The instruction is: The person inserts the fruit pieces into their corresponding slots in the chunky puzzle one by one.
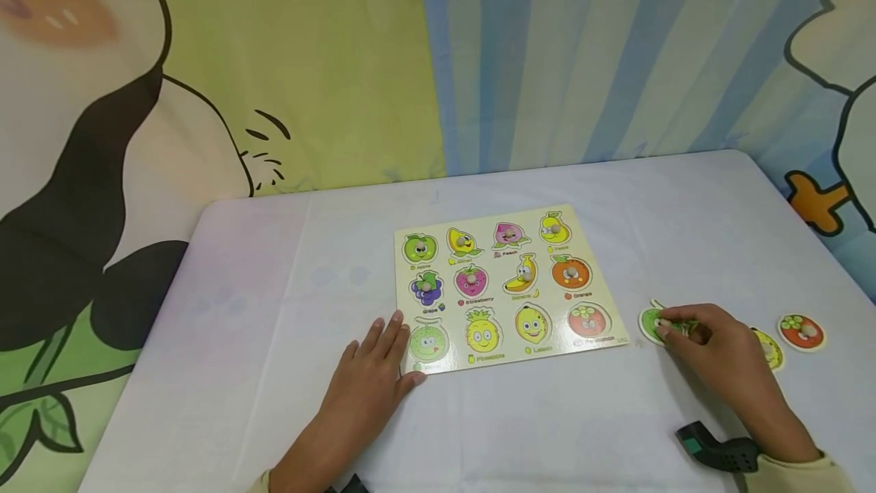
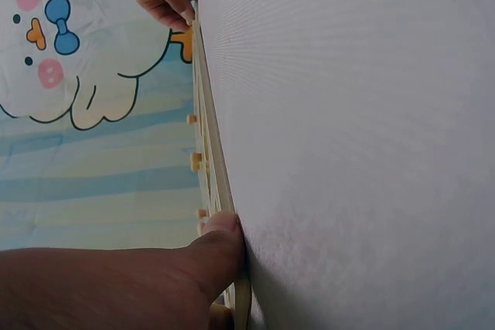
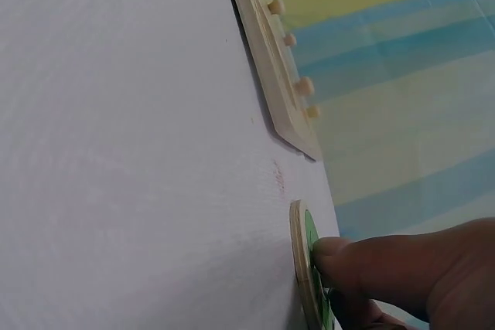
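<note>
My left hand (image 1: 369,379) rests at the lower left corner of a cream wooden fruit puzzle board (image 1: 431,230), fingers straight, with the thumb (image 2: 220,241) against its front edge. To the right of the board, my right hand (image 1: 718,352) pinches a round green melon puzzle piece (image 1: 649,323) at its face, thumb and forefinger together. From the right wrist view, the melon piece (image 3: 302,253) shows its pale wooden edge close over the white cloth. A yellow lemon piece (image 1: 769,348) is partly hidden behind the right hand, and a red persimmon piece (image 1: 802,332) lies beyond it.
Knobbed fruit pieces, such as the orange (image 1: 571,273) and the strawberry (image 1: 471,281), sit in the board's upper two rows. Its bottom row shows printed fruit without knobs, including a pineapple (image 1: 483,333). A printed cloth backdrop (image 1: 308,59) stands behind the white-covered table (image 1: 547,424).
</note>
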{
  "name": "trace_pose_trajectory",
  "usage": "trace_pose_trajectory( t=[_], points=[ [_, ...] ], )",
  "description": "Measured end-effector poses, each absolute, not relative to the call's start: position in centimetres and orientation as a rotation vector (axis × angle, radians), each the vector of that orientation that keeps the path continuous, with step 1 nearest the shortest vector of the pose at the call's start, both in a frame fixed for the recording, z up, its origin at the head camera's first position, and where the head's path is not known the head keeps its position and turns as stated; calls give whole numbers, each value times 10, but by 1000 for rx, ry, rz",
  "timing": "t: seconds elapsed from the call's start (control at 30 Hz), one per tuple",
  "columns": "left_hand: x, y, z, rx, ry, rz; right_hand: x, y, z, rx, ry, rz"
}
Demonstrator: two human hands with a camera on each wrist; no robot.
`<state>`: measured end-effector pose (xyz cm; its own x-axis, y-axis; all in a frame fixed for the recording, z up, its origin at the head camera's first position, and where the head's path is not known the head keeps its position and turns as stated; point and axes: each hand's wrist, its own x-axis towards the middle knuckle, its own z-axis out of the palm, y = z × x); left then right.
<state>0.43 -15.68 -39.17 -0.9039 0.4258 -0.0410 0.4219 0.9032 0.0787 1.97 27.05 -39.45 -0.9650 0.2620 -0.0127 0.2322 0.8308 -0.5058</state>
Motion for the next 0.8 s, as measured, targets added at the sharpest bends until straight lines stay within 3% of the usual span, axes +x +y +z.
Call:
trace_pose_trajectory(
  t=[0.8],
  points=[
    [3,-156,-392,652,3007,79,21,258,-389,-68,-2691,818]
  ],
)
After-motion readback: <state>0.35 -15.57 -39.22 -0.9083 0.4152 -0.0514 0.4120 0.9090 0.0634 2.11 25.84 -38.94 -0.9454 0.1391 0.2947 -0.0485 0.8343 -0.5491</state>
